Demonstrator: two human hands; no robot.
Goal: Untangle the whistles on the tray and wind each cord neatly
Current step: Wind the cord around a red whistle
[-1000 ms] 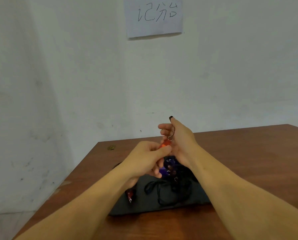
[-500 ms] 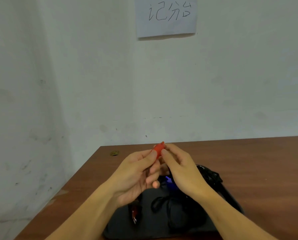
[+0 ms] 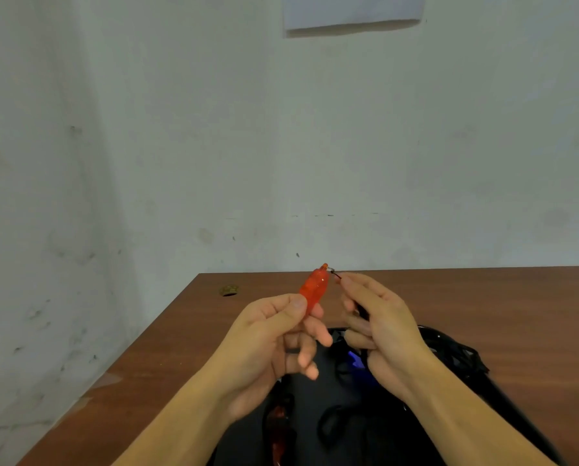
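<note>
My left hand (image 3: 274, 334) pinches an orange translucent whistle (image 3: 313, 286) by its lower end and holds it upright above the tray. A small metal ring and a thin black cord (image 3: 336, 274) leave the whistle's top. My right hand (image 3: 380, 326) pinches that cord just beside the ring, and the cord runs down behind its fingers. Below both hands lies the black tray (image 3: 365, 432) with a blue whistle (image 3: 357, 361), a dark red whistle (image 3: 278, 428) and loops of black cord (image 3: 332, 423). My forearms hide much of the tray.
The tray sits on a brown wooden table (image 3: 516, 314) pushed against a white wall. A small brass-coloured object (image 3: 229, 290) lies near the table's far left corner. More tangled black cord (image 3: 459, 356) bunches at the tray's right edge. A paper sheet (image 3: 352, 11) hangs on the wall.
The orange whistle has come out from between my hands and now stands upright in my left fingers. My right hand has shifted right along the cord. The view has tilted and drawn closer.
</note>
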